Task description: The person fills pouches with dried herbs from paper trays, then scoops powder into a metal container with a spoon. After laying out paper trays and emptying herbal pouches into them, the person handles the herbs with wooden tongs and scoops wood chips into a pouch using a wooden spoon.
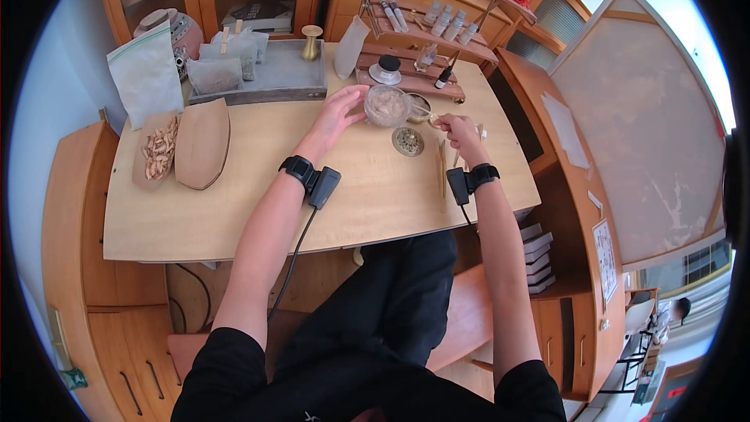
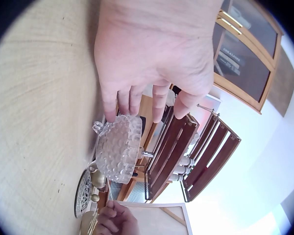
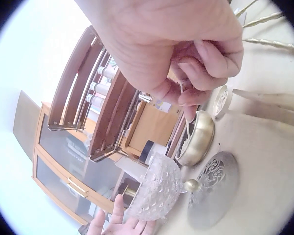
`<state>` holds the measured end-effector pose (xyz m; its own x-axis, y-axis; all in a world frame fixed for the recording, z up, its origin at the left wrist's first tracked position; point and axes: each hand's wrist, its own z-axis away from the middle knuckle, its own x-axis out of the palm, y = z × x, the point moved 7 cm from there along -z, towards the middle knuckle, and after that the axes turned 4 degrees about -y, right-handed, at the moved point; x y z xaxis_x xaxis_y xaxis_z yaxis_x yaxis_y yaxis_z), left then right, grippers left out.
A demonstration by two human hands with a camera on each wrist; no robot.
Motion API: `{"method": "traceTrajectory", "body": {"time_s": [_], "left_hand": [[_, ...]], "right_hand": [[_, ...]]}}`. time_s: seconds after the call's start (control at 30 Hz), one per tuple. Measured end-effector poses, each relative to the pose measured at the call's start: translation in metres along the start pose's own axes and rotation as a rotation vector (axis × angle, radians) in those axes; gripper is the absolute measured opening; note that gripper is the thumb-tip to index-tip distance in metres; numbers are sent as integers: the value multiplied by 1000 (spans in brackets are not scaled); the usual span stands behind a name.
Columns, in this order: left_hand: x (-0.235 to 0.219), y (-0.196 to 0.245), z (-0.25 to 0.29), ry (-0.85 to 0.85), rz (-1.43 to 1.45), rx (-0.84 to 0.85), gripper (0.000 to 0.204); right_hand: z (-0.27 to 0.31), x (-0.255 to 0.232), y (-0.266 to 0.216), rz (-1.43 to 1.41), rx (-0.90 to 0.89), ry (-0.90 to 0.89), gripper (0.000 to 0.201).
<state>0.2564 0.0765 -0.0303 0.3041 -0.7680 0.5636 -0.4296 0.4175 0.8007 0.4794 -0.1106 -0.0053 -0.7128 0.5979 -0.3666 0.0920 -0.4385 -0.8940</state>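
A clear textured glass bowl (image 1: 387, 106) holds pale brownish powder. My left hand (image 1: 341, 113) is at its left side with fingers extended; in the left wrist view the fingertips (image 2: 123, 110) meet or nearly meet the bowl's rim. To the right of the bowl, my right hand (image 1: 462, 137) pinches a thin stick-like tool (image 3: 188, 128), its lower end inside a small brass burner (image 3: 198, 139). The burner's pierced brass lid (image 1: 408, 141) lies on the table in front, its round knob (image 3: 191, 185) upward.
Brass tools (image 3: 273, 46) lie right of the right hand. Behind the bowl are a black-lidded jar (image 1: 385, 70) and a wooden rack (image 1: 437, 31) with small bottles. A grey tray (image 1: 291, 78) and cardboard dishes (image 1: 202, 143) stand at the left of the table (image 1: 258, 219).
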Motion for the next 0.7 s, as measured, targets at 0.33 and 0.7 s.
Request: {"method": "traceTrajectory", "body": {"time_s": [0.33,0.7], "left_hand": [[0,0,1,3,9,-24,33],[4,3,3,1,-9,-14,34]], "right_hand": [[5,-29,4,-167,-15,-4,19],[34,-7,-50,-12,-146,-35,20]]}}
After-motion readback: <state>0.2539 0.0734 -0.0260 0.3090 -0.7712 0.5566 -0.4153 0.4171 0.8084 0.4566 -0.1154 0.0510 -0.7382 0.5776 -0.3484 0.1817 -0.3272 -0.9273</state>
